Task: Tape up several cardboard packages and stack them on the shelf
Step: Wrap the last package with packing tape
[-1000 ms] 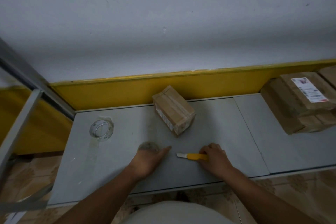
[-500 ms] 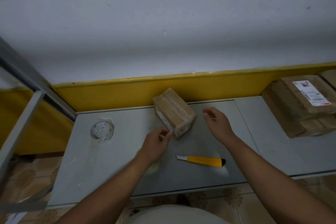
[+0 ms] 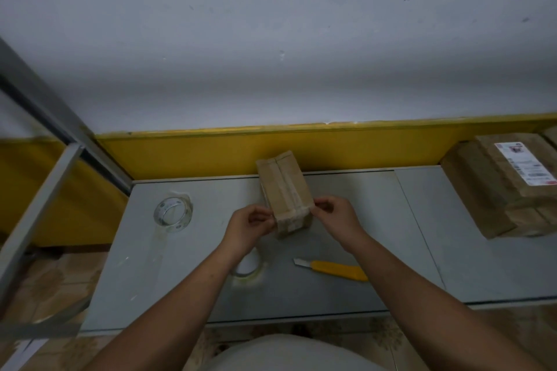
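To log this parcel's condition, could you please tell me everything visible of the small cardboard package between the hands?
The small cardboard package is a brown oblong box, its long side running away from the person. Glossy clear tape runs along its top centre seam, and another band crosses the near end. It looks closed. It seems to rest on the grey shelf surface, near the yellow back strip. The left hand and the right hand pinch its near top corners.
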A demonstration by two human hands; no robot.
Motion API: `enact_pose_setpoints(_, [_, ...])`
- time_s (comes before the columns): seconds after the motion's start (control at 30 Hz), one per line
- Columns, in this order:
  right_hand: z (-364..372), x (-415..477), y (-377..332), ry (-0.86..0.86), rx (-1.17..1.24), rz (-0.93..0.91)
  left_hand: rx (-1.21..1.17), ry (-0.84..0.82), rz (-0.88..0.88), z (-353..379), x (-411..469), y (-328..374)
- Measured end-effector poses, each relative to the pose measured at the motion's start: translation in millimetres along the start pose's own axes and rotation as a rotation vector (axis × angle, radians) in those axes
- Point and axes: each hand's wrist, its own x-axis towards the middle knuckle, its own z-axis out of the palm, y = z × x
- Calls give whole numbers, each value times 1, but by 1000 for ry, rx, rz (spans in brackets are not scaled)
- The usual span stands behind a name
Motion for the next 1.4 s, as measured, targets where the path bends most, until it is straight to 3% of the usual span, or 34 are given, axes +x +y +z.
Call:
enact_pose_setpoints(0.2, [11,-4,6,2,14,-16,9,67,-18,-5,5,4])
enact_pose_setpoints(0.53, [12,-7,14,-92,-49,-115,475,108,141,-11,7,-12])
enact_pose_setpoints(0.8, [18,-5,9,-43,-181,-157,460,94,118,-6,5,-6])
enact_pose_setpoints(0.9, [15,-5,8,-52,-217,-161,602,109,163,-13,7,-8])
enact_pose_setpoints(1.1, [13,-6,10,-37,-385,-232,976,-86,262,-19,20,-7])
enact_pose_setpoints(1.23, [9,-1,11,-100,-540,-340,1038,-126,365,-25,26,-12])
enact_pose_setpoints(1.4, [12,0,12,-111,-588,-365,1049,-115,371,-23,28,-10])
